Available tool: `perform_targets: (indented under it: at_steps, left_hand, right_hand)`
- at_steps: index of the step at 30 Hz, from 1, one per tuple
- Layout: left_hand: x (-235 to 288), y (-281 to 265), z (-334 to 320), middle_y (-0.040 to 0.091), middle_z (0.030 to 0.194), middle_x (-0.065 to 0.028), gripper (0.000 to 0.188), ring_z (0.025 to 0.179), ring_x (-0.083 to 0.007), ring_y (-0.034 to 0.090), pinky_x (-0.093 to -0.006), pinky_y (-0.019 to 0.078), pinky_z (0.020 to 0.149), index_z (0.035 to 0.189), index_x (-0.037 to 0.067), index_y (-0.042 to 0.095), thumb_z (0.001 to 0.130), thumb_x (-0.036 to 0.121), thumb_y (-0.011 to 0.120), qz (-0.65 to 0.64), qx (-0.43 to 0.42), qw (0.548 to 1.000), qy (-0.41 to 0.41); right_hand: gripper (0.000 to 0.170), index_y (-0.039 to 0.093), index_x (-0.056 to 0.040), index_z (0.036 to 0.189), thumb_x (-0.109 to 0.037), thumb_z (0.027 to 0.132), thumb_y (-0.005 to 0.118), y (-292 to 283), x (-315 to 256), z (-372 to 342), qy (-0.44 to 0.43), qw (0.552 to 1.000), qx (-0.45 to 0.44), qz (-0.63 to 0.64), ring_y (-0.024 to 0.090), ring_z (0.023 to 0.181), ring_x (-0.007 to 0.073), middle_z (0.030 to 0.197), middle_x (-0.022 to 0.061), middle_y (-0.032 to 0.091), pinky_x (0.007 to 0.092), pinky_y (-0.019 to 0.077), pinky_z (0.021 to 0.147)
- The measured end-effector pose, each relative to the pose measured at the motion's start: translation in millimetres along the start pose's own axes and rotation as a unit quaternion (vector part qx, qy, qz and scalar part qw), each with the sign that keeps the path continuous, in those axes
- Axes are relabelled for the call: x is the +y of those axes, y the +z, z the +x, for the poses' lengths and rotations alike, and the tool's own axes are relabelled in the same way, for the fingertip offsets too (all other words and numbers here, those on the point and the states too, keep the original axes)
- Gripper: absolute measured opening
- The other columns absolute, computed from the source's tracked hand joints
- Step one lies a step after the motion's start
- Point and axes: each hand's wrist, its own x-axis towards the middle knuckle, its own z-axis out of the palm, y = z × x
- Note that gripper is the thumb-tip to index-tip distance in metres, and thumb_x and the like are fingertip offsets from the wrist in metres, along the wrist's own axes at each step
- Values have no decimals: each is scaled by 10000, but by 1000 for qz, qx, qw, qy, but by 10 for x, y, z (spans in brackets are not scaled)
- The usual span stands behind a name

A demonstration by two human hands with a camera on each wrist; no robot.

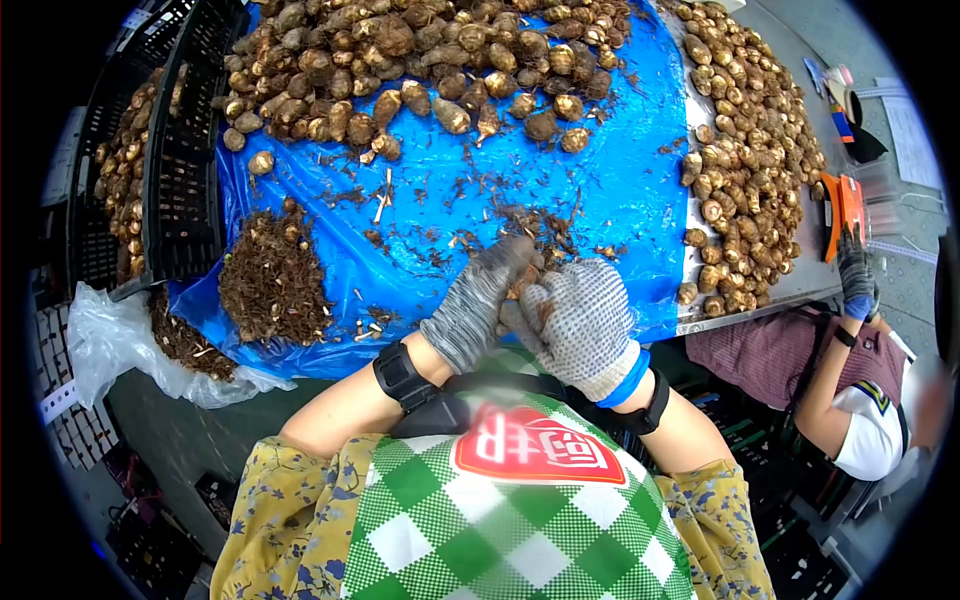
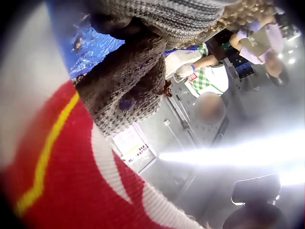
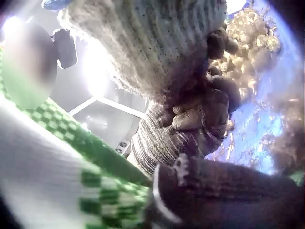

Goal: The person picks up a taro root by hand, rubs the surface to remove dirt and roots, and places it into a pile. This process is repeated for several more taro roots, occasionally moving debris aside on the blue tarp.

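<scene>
Both gloved hands meet over the near edge of the blue plastic sheet [image 1: 640, 230]. My left hand [image 1: 480, 305], in a grey striped glove, grips a small brown taro [image 1: 527, 280], mostly hidden by the fingers. Curled against it from the other side is my right hand [image 1: 585, 320], in a pale dotted glove, with thumb and fingers pinching at the taro. In the right wrist view the left glove [image 3: 186, 129] shows bent, soil-stained fingers just below the right glove [image 3: 143, 43]. Dark root scraps [image 1: 550, 235] lie just beyond the hands.
A heap of hairy taros [image 1: 400, 50] covers the sheet's far side. Cleaner taros [image 1: 745, 170] are spread on the metal table at right. Root fibres [image 1: 268, 275] are piled at left, beside black crates [image 1: 185, 150]. Another person's gloved hand [image 1: 855, 275] is near an orange tool [image 1: 845, 210].
</scene>
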Motion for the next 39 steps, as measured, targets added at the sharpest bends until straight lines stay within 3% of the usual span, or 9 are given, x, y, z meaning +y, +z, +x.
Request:
perform_targets:
  at_steps: [5, 8, 14, 18, 21, 25, 30, 33, 39]
  left_hand:
    - [-78, -85, 97, 612, 795, -54, 398, 627, -149, 558, -249, 469, 570, 1000, 82, 606, 945, 466, 513, -158, 7, 985, -74]
    - [-60, -152, 104, 629, 750, -72, 444, 480, -149, 520, -244, 426, 435, 975, 84, 606, 960, 499, 449, -279, -29, 956, -89]
    - [-78, -155, 97, 664, 833, -110, 588, 555, -174, 607, -257, 470, 431, 1029, 45, 600, 964, 575, 355, -249, -48, 958, -137]
    - [-93, -23, 115, 664, 868, -73, 682, 727, -136, 645, -236, 512, 534, 1088, 33, 589, 913, 657, 376, -193, -31, 976, -92]
    - [30, -15, 57, 661, 865, -47, 711, 750, -110, 629, -209, 487, 551, 1106, 43, 585, 889, 690, 386, -126, -90, 986, -67]
    - [192, 124, -13, 652, 778, -16, 687, 648, -77, 591, -189, 451, 506, 1059, 62, 608, 893, 692, 390, -17, -88, 994, -62]
    - [133, 41, 21, 639, 723, -26, 740, 552, -61, 553, -181, 407, 460, 1025, 64, 603, 879, 736, 332, 16, -74, 992, -96]
    - [110, 26, 29, 640, 691, -34, 789, 514, -54, 534, -174, 392, 447, 973, 64, 617, 863, 769, 283, 72, -49, 991, -106]
    - [135, 43, 30, 640, 659, -33, 841, 488, -68, 526, -185, 389, 435, 914, 66, 639, 835, 809, 252, 82, -52, 992, -80]
  right_hand:
    - [142, 613, -79, 760, -192, 754, 699, -55, 181, -5, -117, 985, -74, 105, 540, 645, 300, 721, 104, 572, 426, 406, 581]
    - [111, 637, -63, 793, -154, 753, 684, -92, 317, -69, -52, 993, -7, 108, 563, 691, 325, 752, 114, 596, 431, 436, 621]
    - [449, 598, -50, 1130, -158, 724, 754, -210, 240, -19, 36, 971, 69, 226, 580, 1065, 342, 1128, 172, 602, 423, 445, 944]
    - [463, 554, -38, 1183, -92, 752, 715, 3, 304, -36, 45, 940, 59, 334, 609, 962, 295, 1086, 152, 596, 387, 491, 838]
    - [408, 515, -12, 1216, -89, 842, 658, -135, 262, -93, 240, 776, 2, 583, 627, 869, 200, 1058, 127, 600, 341, 506, 785]
    - [385, 485, 10, 1252, -96, 899, 596, -132, 345, -144, 249, 726, -46, 640, 623, 850, 151, 1053, 137, 613, 310, 514, 764]
    - [428, 452, 2, 1311, -80, 908, 570, -25, 270, -139, 226, 776, 49, 587, 613, 795, 151, 1192, 152, 563, 322, 514, 738]
    - [481, 404, 10, 1354, -33, 899, 553, 54, 265, -110, 138, 868, 16, 478, 615, 827, 149, 1109, 125, 582, 306, 512, 736]
    - [574, 426, -31, 1345, -37, 824, 667, 104, 267, -123, 264, 747, -7, 610, 625, 846, 165, 1200, 121, 564, 297, 522, 727]
